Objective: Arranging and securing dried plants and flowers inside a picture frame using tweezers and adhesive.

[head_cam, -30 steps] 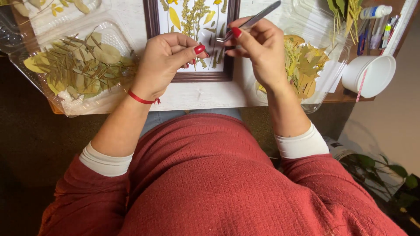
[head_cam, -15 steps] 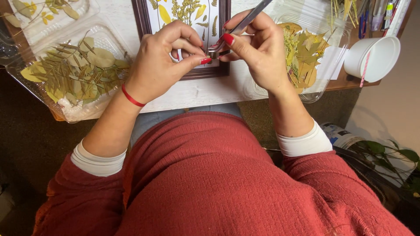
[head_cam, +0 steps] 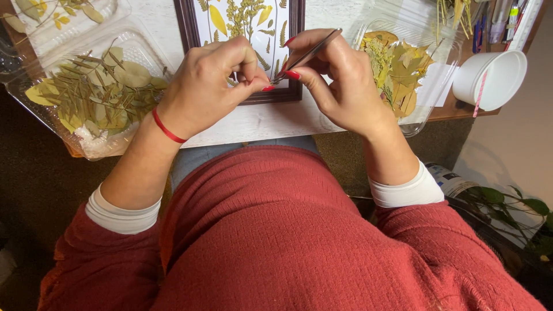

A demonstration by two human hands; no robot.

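My right hand [head_cam: 340,80] grips thin metal tweezers [head_cam: 308,55], whose tips point down-left toward my left hand. My left hand [head_cam: 210,86] is curled, thumb and forefinger pinched together right at the tweezer tips; whatever sits between them is too small to make out. Both hands hover over the lower edge of a dark wooden frame [head_cam: 187,29] that holds pressed yellow and green leaves on white paper. A red cord circles my left wrist.
A clear plastic tray of green leaves and sprigs [head_cam: 86,92] lies left of the frame. Another clear tray of yellow dried leaves [head_cam: 397,63] lies to the right. A white cup [head_cam: 489,78] lies tipped at the table's right edge. A potted plant [head_cam: 507,207] stands on the floor.
Both hands drew closer together and toward me, over the frame's lower edge. My left fingers closed into a pinch at the tweezer tips.
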